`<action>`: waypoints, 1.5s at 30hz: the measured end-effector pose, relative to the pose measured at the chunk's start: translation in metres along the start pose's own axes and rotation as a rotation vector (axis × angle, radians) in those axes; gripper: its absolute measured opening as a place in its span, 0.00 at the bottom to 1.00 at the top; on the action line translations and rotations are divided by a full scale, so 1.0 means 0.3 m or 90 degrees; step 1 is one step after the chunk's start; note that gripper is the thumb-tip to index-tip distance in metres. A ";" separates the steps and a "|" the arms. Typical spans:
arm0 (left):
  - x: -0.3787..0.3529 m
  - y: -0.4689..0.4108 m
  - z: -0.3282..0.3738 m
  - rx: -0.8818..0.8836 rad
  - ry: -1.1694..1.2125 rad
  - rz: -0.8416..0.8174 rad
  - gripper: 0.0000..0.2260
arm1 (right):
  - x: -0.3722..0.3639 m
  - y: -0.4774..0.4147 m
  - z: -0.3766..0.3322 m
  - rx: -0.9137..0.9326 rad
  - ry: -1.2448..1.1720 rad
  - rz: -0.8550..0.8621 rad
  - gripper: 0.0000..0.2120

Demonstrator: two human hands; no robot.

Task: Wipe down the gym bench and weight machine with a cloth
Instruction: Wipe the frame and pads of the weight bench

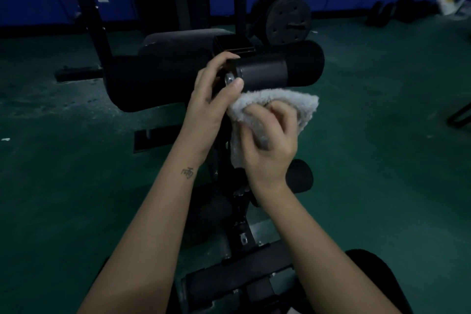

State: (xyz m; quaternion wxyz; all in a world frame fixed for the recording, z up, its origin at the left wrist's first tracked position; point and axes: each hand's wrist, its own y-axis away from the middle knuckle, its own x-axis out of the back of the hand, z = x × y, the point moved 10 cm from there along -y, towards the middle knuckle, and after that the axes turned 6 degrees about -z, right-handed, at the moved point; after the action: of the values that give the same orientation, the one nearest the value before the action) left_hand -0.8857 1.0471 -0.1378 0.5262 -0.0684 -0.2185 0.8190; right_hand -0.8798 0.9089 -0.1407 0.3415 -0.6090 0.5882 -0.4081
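Gripping the hub of the leg roller [293,66] with curled left hand [214,92]; rubbing grey cloth [283,99], bunched in right hand [270,143], just under it; judging seat pad [183,41] and weight plate [290,20] not yet wiped.

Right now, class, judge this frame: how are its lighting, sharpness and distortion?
Head view: dim, underexposed; the black roller held by the left hand melts into shadow. Head view: the grey cloth in the right hand is brightest, slightly soft; no glare; wide lens enlarges the forearms.
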 end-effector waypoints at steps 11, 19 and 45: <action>-0.007 0.011 0.002 0.007 0.010 0.004 0.15 | 0.010 -0.016 0.010 -0.074 0.011 -0.019 0.05; -0.010 0.050 -0.005 0.040 0.011 -0.050 0.20 | -0.017 0.162 0.134 -0.178 -0.004 -0.130 0.04; 0.043 0.393 -0.271 0.121 -0.087 0.262 0.09 | -0.067 0.248 0.333 -0.400 -0.071 -0.291 0.11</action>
State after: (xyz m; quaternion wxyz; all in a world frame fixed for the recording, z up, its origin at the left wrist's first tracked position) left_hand -0.9617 1.0404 -0.2598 0.3363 -0.0061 -0.1568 0.9286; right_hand -0.8219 0.9170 -0.2526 0.0702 -0.8204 0.5144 -0.2395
